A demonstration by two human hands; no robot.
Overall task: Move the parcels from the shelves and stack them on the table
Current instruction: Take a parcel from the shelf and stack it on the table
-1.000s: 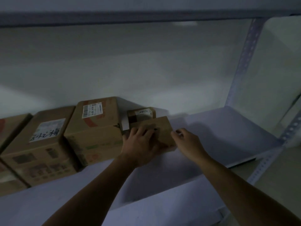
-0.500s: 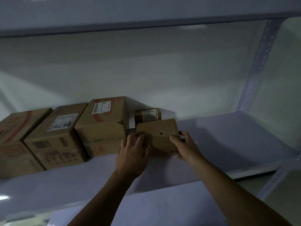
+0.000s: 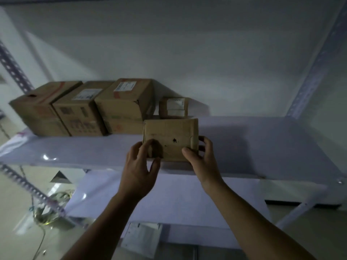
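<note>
1. Head view, parcel: you are holding a flat brown parcel (image 3: 170,135) at the front edge of the shelf (image 3: 253,147). It is sitting just in front of a small box (image 3: 173,107) and beside the nearest of three larger boxes (image 3: 124,107). Cannot tell whether its underside is touching the shelf.
2. Head view, left hand (image 3: 139,166): the fingers are curling onto the parcel's lower-left corner with the thumb below, pinching it.
3. Head view, right hand (image 3: 201,158): the thumb is pressing the front face and the fingers are wrapping the right edge, grasping it.
4. Step in hand, as judged: drawing the parcel off the shelf. You are gripping low at the corners, so be sliding the left fingers further underneath before it is clearing the edge.
5. Be pulling straight toward you and level, staying clear of the three larger boxes so nothing is dragging.
6. The table is not showing here; be turning only once the parcel is free.
</note>
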